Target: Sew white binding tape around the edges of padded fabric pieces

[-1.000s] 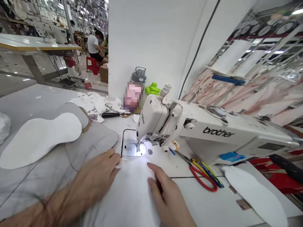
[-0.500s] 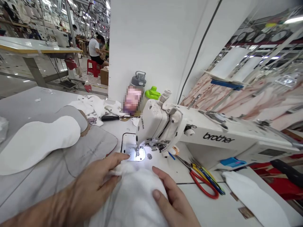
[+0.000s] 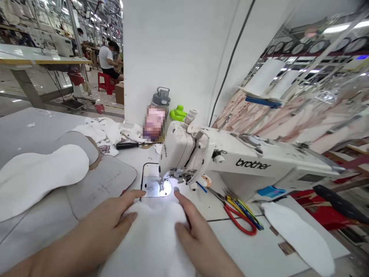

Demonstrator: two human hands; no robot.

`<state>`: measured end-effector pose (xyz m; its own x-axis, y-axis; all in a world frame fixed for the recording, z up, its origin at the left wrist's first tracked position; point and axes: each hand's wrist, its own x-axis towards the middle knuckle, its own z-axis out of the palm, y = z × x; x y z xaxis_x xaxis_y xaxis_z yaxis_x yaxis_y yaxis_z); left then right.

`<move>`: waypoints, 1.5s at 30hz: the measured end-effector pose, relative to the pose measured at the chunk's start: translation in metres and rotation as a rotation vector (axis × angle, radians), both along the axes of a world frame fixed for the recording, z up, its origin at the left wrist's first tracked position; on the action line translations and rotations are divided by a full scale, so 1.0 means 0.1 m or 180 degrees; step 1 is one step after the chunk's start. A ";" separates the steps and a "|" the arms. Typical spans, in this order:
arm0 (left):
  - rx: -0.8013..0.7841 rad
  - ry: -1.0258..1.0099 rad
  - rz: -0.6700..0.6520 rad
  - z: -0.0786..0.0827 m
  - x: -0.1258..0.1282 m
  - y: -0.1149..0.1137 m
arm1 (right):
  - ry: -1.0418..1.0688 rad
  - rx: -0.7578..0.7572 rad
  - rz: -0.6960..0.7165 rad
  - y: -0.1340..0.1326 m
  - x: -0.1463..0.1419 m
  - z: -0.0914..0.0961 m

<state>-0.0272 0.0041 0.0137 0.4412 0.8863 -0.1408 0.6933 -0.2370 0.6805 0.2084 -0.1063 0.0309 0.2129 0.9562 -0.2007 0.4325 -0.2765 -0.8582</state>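
A soft white fabric piece lies before the sewing machine, its far edge just short of the lit needle plate. My left hand grips its left side, with the thumb on top and the forefinger pointing to the plate. On the right side my right hand holds the same piece between thumb and fingers, the forefinger stretched towards the presser foot. The remaining fingers of both hands are partly hidden. The fabric is apart from the foot.
Left lie a white shaped piece and grey templates. Red-handled scissors and another white piece are right. Behind stand a grey-lidded bottle, a screwdriver and white scraps. A person sits far back.
The fabric looks flatter and more spread out. My left hand has shifted left, and my right forefinger has reached forward and left to the fabric's far edge. The view has turned slightly right.
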 end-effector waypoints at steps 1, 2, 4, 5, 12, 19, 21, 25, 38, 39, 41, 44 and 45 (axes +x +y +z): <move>-0.0135 0.0026 -0.0040 -0.01 0.04 0.03 | -0.0129 0.0065 -0.0001 0.08 -0.02 -0.07; -0.0248 0.0021 -0.0061 -0.01 0.07 0.06 | -0.0168 0.0146 -0.0009 0.13 -0.04 -0.14; -0.0404 -0.0028 -0.0066 0.03 0.10 0.07 | -0.0106 0.0275 -0.0106 0.17 -0.08 -0.24; -0.0437 -0.0056 -0.0094 0.05 0.11 0.07 | -0.0034 0.0298 -0.0171 0.16 -0.09 -0.26; 0.0046 -0.0277 -0.0206 0.10 0.15 -0.08 | -0.0058 0.0520 -0.0360 0.14 -0.14 -0.25; 0.0106 -0.0300 -0.0023 0.15 0.16 -0.06 | -0.0058 0.0326 -0.0484 0.16 -0.11 -0.30; 0.0019 -0.0417 -0.0093 0.15 0.15 -0.04 | 0.0046 0.0281 -0.0504 0.17 -0.08 -0.31; -0.0002 -0.0640 -0.0167 0.12 0.12 -0.03 | 0.0141 0.0166 -0.0441 0.20 -0.04 -0.25; -0.0240 -0.0893 0.0134 0.21 0.13 -0.03 | 0.1045 0.0524 -0.0196 0.14 0.10 -0.17; -0.0271 -0.0947 0.0165 0.20 0.13 -0.02 | 0.1065 0.0503 -0.0263 0.14 0.09 -0.18; -0.0280 -0.1091 0.0194 0.21 0.13 -0.01 | 0.1010 0.0567 -0.0380 0.15 0.04 -0.15; -0.0274 -0.1291 0.0188 0.27 0.10 -0.03 | 0.0834 0.0685 -0.0491 0.12 -0.02 -0.08; -0.0393 -0.1358 0.0147 0.28 0.07 -0.06 | 0.0772 0.0657 -0.0501 0.08 -0.02 -0.05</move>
<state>-0.0198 -0.0018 0.0418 0.4431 0.8944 -0.0607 0.3522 -0.1114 0.9293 0.2064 -0.0982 0.0256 0.3307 0.9412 -0.0696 0.1751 -0.1337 -0.9754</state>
